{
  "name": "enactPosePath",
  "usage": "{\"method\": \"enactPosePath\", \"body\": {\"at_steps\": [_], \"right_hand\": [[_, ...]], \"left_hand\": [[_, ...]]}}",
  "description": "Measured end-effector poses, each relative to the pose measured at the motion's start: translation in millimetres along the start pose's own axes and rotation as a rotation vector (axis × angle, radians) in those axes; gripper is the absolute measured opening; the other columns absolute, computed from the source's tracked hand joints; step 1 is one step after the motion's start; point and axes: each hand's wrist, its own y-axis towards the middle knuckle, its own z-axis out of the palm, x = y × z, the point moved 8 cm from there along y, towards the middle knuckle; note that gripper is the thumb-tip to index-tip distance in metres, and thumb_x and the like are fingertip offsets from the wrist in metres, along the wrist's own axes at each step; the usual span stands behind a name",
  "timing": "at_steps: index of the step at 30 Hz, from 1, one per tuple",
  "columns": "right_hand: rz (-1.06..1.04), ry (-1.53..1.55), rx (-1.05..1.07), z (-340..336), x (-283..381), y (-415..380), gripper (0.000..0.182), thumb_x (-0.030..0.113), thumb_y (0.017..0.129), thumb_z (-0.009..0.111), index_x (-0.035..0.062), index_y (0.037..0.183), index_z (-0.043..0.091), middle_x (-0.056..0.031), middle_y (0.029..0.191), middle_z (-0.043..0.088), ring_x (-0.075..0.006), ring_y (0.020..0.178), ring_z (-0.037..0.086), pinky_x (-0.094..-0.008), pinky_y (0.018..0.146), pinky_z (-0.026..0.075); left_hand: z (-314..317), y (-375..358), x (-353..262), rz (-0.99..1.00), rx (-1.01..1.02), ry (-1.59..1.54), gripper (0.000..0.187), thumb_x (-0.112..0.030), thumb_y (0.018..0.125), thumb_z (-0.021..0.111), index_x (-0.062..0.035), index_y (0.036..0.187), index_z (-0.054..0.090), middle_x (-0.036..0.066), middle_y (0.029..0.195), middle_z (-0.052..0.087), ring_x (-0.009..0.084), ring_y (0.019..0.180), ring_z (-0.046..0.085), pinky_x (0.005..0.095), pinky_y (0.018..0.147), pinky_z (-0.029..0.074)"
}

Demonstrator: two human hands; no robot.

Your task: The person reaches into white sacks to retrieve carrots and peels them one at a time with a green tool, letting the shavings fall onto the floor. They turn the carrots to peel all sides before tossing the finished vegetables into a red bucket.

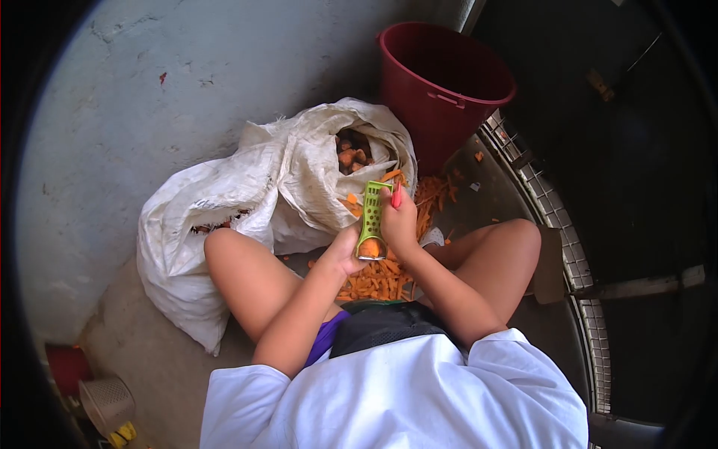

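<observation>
A green grater-like tool (373, 212) with rows of holes is held upright between my two hands. My left hand (345, 247) is closed round its lower part, where an orange peeled piece (369, 248) shows. At the tool's upper right edge, my right hand (399, 217) is closed, with a red-handled thing (396, 196) in its fingers. Orange peelings (374, 283) lie in a heap below my hands, between my legs. Behind them, an open white sack (307, 165) holds brownish-orange roots (353, 156).
A large dark red bucket (426, 105) stands beyond the sack. A second white sack (187, 262) sits by my left knee. Walls rise at left and back. At the lower left are a small red container (67, 368) and a perforated basket (107, 404). A wire grid edge runs along the right.
</observation>
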Motion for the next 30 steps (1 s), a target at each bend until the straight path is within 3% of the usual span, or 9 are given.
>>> {"method": "enactPosePath", "body": {"at_steps": [2,6,9,16,19,23,28,30], "right_hand": [[0.035,0.039,0.028,1.1,2.8,-1.1,0.017,0.016,0.086,0.046,0.0024,0.076,0.048,0.0005,0.060,0.046,-0.0064,0.055,0.041,-0.0240,0.050,0.037],[0.021,0.173,0.016,-4.1,19.0,2.9,0.017,0.017,0.087,0.044,0.0014,0.080,0.048,-0.0022,0.065,0.050,-0.0086,0.059,0.044,-0.0257,0.054,0.039],[0.048,0.302,0.026,-7.8,28.7,10.4,0.016,0.017,0.088,0.043,0.0021,0.082,0.048,-0.0008,0.068,0.050,-0.0067,0.061,0.045,-0.0238,0.057,0.040],[-0.028,0.243,0.073,-15.9,47.7,9.5,0.017,0.020,0.088,0.044,0.0030,0.088,0.048,0.0005,0.071,0.051,-0.0053,0.063,0.045,-0.0220,0.056,0.039],[0.080,0.242,0.000,-16.6,7.7,19.6,0.017,0.018,0.088,0.044,0.0029,0.084,0.049,0.0019,0.067,0.049,-0.0048,0.059,0.042,-0.0224,0.052,0.038],[0.157,0.279,0.027,-2.0,-25.4,19.5,0.018,0.017,0.087,0.045,0.0031,0.076,0.047,0.0022,0.061,0.045,-0.0050,0.055,0.039,-0.0230,0.049,0.035],[0.085,0.054,0.054,2.2,-9.2,15.1,0.019,0.016,0.086,0.046,0.0028,0.072,0.045,0.0007,0.059,0.044,-0.0066,0.053,0.039,-0.0239,0.048,0.035],[0.114,0.095,0.054,3.0,-5.7,14.3,0.018,0.015,0.086,0.046,0.0025,0.073,0.045,0.0000,0.059,0.044,-0.0070,0.053,0.039,-0.0247,0.049,0.035]], "left_hand": [[5.8,-4.6,-0.1,0.009,0.024,-0.033,0.028,-0.026,0.089,0.034,-0.0057,0.103,0.048,0.005,0.089,0.056,0.0151,0.076,0.056,0.0308,0.066,0.048],[4.8,-5.5,-6.1,0.037,-0.075,-0.145,0.029,-0.027,0.089,0.032,-0.0055,0.102,0.047,0.007,0.088,0.056,0.0191,0.075,0.057,0.0337,0.066,0.049],[36.8,-24.9,-20.2,0.060,-0.053,-0.114,0.031,-0.029,0.090,0.029,-0.0060,0.102,0.046,0.007,0.087,0.056,0.0191,0.076,0.056,0.0332,0.064,0.049],[35.3,-10.1,-24.2,0.053,-0.136,-0.077,0.032,-0.029,0.091,0.027,-0.0060,0.103,0.046,0.008,0.087,0.055,0.0193,0.073,0.056,0.0320,0.060,0.049],[25.0,2.4,-10.5,0.066,-0.023,-0.120,0.030,-0.026,0.090,0.028,-0.0056,0.103,0.046,0.008,0.086,0.055,0.0193,0.074,0.056,0.0325,0.063,0.049],[12.7,3.0,-0.3,0.061,-0.032,-0.180,0.026,-0.024,0.089,0.032,-0.0055,0.101,0.047,0.007,0.087,0.056,0.0187,0.076,0.057,0.0331,0.066,0.049],[-0.5,7.7,-2.6,0.073,-0.113,-0.177,0.028,-0.026,0.090,0.032,-0.0050,0.103,0.046,0.007,0.089,0.056,0.0186,0.079,0.056,0.0336,0.069,0.048],[-6.4,10.0,-4.0,0.076,-0.121,-0.135,0.030,-0.027,0.091,0.029,-0.0058,0.104,0.045,0.007,0.089,0.055,0.0182,0.079,0.055,0.0339,0.069,0.048]]}}
